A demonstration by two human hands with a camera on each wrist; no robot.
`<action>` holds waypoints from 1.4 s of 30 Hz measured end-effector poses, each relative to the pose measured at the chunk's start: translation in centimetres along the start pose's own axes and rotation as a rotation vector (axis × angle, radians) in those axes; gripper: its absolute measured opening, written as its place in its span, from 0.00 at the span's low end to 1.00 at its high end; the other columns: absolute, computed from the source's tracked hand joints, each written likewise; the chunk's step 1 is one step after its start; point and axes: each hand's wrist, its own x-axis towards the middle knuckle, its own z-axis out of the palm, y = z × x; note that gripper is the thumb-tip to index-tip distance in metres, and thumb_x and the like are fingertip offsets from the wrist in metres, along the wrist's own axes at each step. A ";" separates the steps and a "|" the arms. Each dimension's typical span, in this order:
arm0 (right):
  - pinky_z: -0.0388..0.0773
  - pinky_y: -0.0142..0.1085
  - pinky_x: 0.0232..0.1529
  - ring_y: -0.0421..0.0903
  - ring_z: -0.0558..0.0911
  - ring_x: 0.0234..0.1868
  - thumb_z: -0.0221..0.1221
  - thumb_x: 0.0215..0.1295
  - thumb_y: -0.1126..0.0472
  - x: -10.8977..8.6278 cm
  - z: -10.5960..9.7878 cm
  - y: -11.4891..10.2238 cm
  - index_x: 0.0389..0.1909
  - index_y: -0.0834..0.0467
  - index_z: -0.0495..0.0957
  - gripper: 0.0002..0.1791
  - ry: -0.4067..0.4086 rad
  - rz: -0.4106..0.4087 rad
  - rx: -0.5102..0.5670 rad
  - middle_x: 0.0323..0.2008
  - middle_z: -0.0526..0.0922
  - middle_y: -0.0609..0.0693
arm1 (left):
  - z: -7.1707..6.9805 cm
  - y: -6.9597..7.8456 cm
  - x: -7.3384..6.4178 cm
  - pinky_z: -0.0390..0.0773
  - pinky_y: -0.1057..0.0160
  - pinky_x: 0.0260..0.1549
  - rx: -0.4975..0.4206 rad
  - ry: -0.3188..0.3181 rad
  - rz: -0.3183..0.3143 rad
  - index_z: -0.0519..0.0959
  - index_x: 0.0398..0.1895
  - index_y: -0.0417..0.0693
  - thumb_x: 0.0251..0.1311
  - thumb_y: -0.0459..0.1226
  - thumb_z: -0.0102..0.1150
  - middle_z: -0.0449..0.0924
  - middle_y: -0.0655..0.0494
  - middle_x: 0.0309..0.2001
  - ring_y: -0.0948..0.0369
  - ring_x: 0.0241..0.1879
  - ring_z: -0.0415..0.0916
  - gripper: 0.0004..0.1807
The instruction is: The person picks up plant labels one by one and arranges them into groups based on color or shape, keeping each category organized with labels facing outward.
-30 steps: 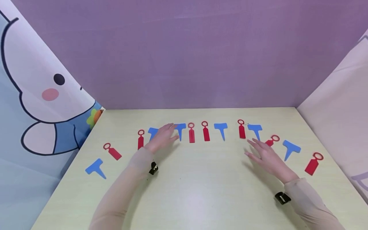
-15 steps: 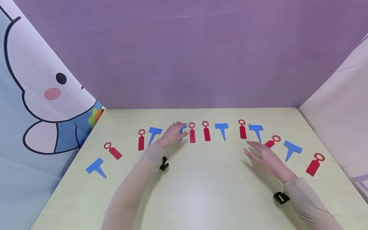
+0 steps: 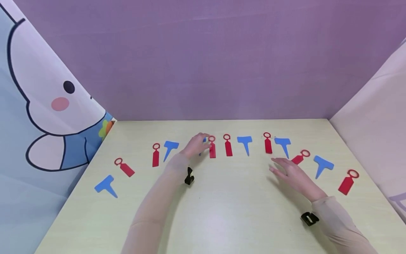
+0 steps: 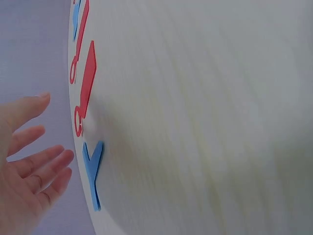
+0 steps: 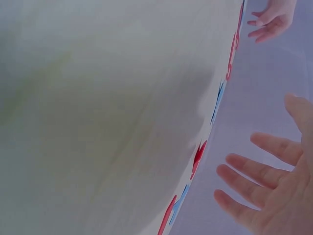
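My left hand (image 3: 195, 145) hovers over the back row with loosely bent fingers and nothing in them. It partly covers a blue T-shaped tag (image 4: 94, 171), and its fingertips overlap the edge of a red ring-topped tag (image 3: 212, 151). In the left wrist view the fingers (image 4: 41, 174) are spread apart above these flat pieces. My right hand (image 3: 293, 174) hangs over the table with its fingers extended, holding nothing. Closest to it is a slanted red ring-topped tag (image 3: 298, 159), its lower end partly hidden. Another red tag (image 3: 268, 145) and a blue T-shaped tag (image 3: 282, 143) lie just beyond its fingertips.
Along an arc on the pale table (image 3: 222, 211) lie several more tags, among them a blue one (image 3: 106, 186) at far left and a red one (image 3: 346, 184) at far right. A purple backdrop (image 3: 206, 63) closes the rear; printed cloth (image 3: 47, 141) stands at left.
My left hand has moved right along the row, uncovering the blue T-shaped tag left of it and reaching the red tag. My right hand has stayed nearly in place.
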 end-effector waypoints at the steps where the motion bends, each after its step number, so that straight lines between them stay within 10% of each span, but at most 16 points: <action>1: 0.58 0.60 0.54 0.64 0.61 0.58 0.51 0.62 0.50 0.0 0.0 0.0 0.59 0.65 0.63 0.30 -0.001 0.002 0.001 0.56 0.66 0.66 | 0.1 -0.1 0.2 0.68 0.57 0.53 -0.018 0.001 -0.007 0.69 0.56 0.41 0.56 0.39 0.56 0.70 0.45 0.52 0.53 0.51 0.68 0.24; 7: 0.59 0.60 0.54 0.64 0.61 0.58 0.51 0.62 0.49 0.0 0.0 0.0 0.58 0.65 0.64 0.30 -0.003 0.007 -0.001 0.56 0.66 0.65 | 0.9 -0.6 1.4 0.73 0.59 0.44 -0.109 0.017 -0.046 0.69 0.56 0.42 0.53 0.38 0.59 0.71 0.46 0.49 0.56 0.38 0.70 0.25; 16: 0.59 0.59 0.54 0.63 0.62 0.58 0.50 0.63 0.48 0.0 -0.3 -0.3 0.58 0.65 0.65 0.30 0.005 0.006 0.009 0.56 0.67 0.65 | 1.2 -0.2 2.2 0.73 0.60 0.45 -0.177 0.012 -0.084 0.67 0.57 0.38 0.51 0.34 0.60 0.70 0.44 0.51 0.54 0.46 0.69 0.28; 42: 0.59 0.59 0.54 0.64 0.61 0.58 0.51 0.63 0.50 0.3 -0.6 -0.2 0.57 0.66 0.64 0.29 -0.008 0.017 0.006 0.56 0.66 0.66 | 1.1 0.3 2.7 0.67 0.60 0.53 -0.029 -0.102 -0.112 0.59 0.63 0.39 0.52 0.36 0.60 0.59 0.42 0.56 0.53 0.51 0.65 0.34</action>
